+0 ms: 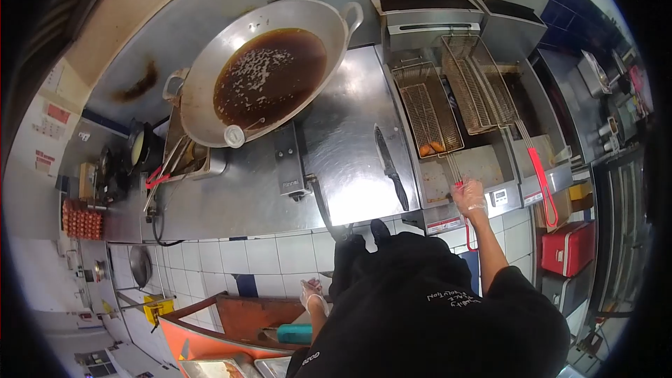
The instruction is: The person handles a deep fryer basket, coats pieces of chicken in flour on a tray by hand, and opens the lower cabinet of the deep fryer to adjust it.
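Observation:
My right hand (470, 199), in a clear plastic glove, is closed round the red handle of a wire fryer basket (428, 108). A few golden-brown fried pieces (432, 148) lie at the basket's near end. Beside it, a second fryer basket (470, 77) rests tilted over the fryer, and its red handle (541, 185) sticks out over the front edge. My left hand (313, 294), also gloved, hangs low beside my body, away from the counter. Its fingers are loosely apart with nothing visible in them.
A large metal wok (199, 108) of brown liquid, with a dial thermometer (234, 136) at its rim, stands on the steel counter (357, 133). A black knife (389, 168) lies near the fryer. Red-handled tongs (158, 178) are at left, a red case (568, 249) at right, an orange cabinet (255, 315) behind.

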Demonstrator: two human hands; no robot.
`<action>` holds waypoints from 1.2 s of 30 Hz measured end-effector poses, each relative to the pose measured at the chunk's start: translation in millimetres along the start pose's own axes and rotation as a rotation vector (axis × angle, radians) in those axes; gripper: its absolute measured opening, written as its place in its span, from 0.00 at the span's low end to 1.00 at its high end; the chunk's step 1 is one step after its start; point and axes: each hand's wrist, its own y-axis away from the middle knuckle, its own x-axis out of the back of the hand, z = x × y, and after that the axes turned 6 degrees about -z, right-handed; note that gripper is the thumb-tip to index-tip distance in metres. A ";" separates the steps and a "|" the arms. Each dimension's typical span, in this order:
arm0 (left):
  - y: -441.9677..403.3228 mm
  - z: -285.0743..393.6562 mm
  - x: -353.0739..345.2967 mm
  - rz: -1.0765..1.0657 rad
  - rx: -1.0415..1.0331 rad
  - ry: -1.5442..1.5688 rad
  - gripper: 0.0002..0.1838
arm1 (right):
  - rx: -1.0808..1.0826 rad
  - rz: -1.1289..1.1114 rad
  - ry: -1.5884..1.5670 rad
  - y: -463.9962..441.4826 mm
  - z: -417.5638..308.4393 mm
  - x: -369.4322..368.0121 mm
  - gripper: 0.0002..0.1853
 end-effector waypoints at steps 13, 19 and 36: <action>30.7 -12.0 -15.2 0.043 0.156 -0.402 0.32 | 0.080 0.115 -0.088 30.4 -25.7 73.8 0.16; -16.3 -19.9 -23.5 -0.044 0.112 -0.173 0.39 | 0.033 0.044 -0.158 28.3 -66.0 126.9 0.16; 1.3 -40.3 -28.1 -0.011 0.206 -0.059 0.35 | -0.090 -0.065 -0.158 5.4 -77.7 149.7 0.21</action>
